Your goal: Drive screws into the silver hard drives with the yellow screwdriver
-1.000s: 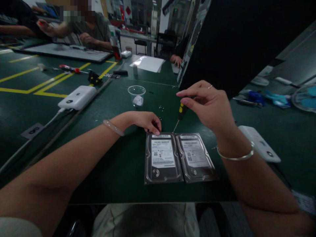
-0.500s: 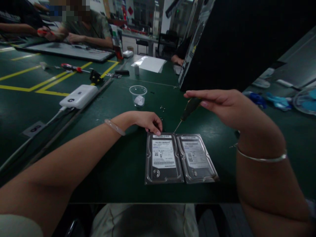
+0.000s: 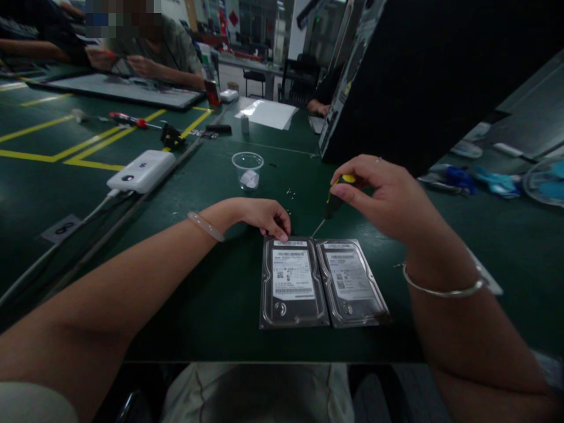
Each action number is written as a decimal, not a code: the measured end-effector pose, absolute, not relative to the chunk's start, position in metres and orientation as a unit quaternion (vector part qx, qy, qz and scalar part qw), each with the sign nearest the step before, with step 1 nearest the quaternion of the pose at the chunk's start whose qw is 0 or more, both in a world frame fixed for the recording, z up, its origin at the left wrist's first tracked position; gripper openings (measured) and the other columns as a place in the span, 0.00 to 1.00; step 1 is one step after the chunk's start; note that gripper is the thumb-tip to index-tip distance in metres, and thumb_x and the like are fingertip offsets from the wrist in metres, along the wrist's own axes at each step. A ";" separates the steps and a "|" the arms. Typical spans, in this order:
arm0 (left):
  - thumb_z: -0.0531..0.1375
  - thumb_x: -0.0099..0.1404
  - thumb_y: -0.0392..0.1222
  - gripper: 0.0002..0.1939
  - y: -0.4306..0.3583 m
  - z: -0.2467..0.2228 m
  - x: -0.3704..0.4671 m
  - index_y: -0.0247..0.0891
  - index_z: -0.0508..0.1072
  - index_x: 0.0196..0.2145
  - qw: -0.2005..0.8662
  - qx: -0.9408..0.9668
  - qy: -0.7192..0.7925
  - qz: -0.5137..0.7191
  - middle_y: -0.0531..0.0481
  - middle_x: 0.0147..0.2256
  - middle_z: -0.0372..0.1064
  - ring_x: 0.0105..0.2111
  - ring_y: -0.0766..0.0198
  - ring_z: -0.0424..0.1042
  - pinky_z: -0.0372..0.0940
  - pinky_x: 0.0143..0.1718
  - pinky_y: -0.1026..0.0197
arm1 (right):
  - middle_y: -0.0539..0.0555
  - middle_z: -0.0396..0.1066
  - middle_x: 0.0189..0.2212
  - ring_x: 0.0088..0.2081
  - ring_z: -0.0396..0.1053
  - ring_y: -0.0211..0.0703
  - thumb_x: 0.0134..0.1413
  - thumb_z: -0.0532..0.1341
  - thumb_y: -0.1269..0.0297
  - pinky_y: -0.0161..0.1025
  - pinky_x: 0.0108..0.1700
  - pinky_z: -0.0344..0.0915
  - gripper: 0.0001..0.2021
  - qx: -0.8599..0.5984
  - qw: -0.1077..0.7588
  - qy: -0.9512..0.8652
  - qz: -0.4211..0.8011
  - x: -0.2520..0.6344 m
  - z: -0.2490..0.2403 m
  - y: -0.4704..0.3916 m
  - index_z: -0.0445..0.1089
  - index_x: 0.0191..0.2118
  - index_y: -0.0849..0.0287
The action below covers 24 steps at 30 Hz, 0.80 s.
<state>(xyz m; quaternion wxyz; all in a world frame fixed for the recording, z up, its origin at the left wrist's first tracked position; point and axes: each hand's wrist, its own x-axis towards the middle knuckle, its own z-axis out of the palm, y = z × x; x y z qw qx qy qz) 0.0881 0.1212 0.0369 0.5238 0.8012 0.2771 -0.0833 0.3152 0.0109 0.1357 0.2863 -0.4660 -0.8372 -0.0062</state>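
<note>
Two hard drives lie side by side on the green table, label side up: the left hard drive (image 3: 293,282) and the right hard drive (image 3: 350,282). At the left drive's far edge, my left hand (image 3: 268,216) is closed on it, the thumb on top and the other fingers curled behind. My right hand (image 3: 381,191) grips a black and yellow screwdriver (image 3: 333,204) by its handle. The thin shaft slants down to the left, its tip at the left drive's far right corner. Several tiny screws (image 3: 289,192) lie loose beyond the drives.
A clear plastic cup (image 3: 247,171) with a white crumpled piece inside stands beyond my left hand. A white power strip (image 3: 141,170) and its cable lie left. A large black case (image 3: 423,76) rises behind my right hand. Co-workers' hands (image 3: 145,66) are across the table.
My right hand has gone from flat, stretched fingers over the screwdriver's handle to fingers curled around it, with the wrist shifted left. My left hand and both drives stay put.
</note>
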 end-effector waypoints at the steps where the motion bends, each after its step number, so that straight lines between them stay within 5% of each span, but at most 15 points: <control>1: 0.70 0.52 0.51 0.19 0.121 0.037 0.088 0.38 0.77 0.38 0.523 0.801 0.278 -0.084 0.53 0.31 0.73 0.27 0.69 0.66 0.60 0.31 0.65 | 0.51 0.70 0.29 0.31 0.66 0.41 0.59 0.62 0.56 0.40 0.34 0.59 0.09 -0.474 0.290 -0.832 -0.014 0.313 0.134 0.011 0.70 0.33 0.56; 9: 0.70 0.51 0.52 0.21 0.121 0.037 0.088 0.38 0.77 0.39 0.524 0.799 0.281 -0.089 0.53 0.31 0.72 0.27 0.69 0.65 0.60 0.31 0.64 | 0.46 0.56 0.19 0.23 0.53 0.36 0.56 0.65 0.47 0.40 0.29 0.48 0.22 -0.541 0.333 -0.771 -0.039 0.316 0.126 0.018 0.57 0.23 0.54; 17: 0.69 0.53 0.53 0.21 0.123 0.037 0.087 0.38 0.76 0.40 0.511 0.808 0.277 -0.095 0.53 0.31 0.72 0.27 0.70 0.64 0.60 0.31 0.65 | 0.51 0.76 0.29 0.30 0.69 0.44 0.54 0.67 0.51 0.42 0.32 0.59 0.12 -0.540 0.260 -0.800 0.020 0.333 0.142 0.014 0.77 0.33 0.55; 24: 0.69 0.52 0.53 0.22 0.122 0.036 0.087 0.37 0.77 0.40 0.493 0.817 0.283 -0.093 0.52 0.32 0.73 0.27 0.68 0.65 0.61 0.32 0.64 | 0.53 0.80 0.35 0.35 0.76 0.52 0.56 0.64 0.53 0.47 0.38 0.66 0.13 -0.549 0.205 -0.810 0.029 0.349 0.150 0.014 0.81 0.42 0.52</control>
